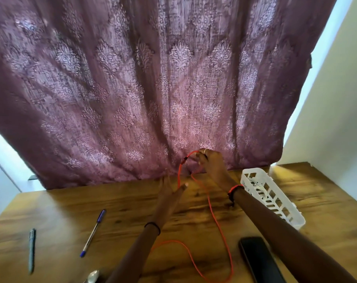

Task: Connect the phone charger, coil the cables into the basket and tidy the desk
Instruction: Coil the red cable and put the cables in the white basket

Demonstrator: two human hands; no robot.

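At desk [71, 211] rear | right hand [212, 163] pinches red cable [179, 176] | left hand [169, 194] straight-fingered, beside it

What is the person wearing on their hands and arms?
Both forearms are bare, with no sleeves showing. The left wrist has a thin dark band. The right wrist has a red thread and a dark band. A thin ring sits on one finger of the right hand.

Grained wood desk [194, 203], white plastic basket [275, 199], patterned woven curtain [153, 88].
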